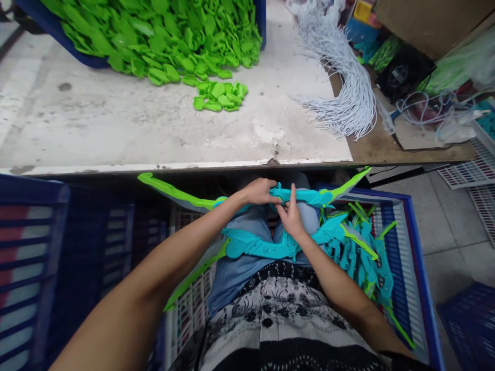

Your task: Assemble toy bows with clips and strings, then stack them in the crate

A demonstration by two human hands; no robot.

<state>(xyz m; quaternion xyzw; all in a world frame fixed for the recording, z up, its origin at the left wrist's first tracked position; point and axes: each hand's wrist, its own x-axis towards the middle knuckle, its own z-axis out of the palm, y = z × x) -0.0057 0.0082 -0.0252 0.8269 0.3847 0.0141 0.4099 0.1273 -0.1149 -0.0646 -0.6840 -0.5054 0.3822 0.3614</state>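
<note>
The left hand (pixel 260 191) clamps its grip on the upper toy bow (pixel 309 197) near mid-length, apparently for balance; the right hand (pixel 293 219) touches it, grip closure unclear

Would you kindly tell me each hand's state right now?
Left hand: holding the upper teal plastic bow with green tips.
Right hand: index finger extended across the same bow; grip unclear.

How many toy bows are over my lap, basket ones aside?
2: the upper bow, in the left hand with the right hand at it; the lower bow, across the lap. None seems hidden.
</note>
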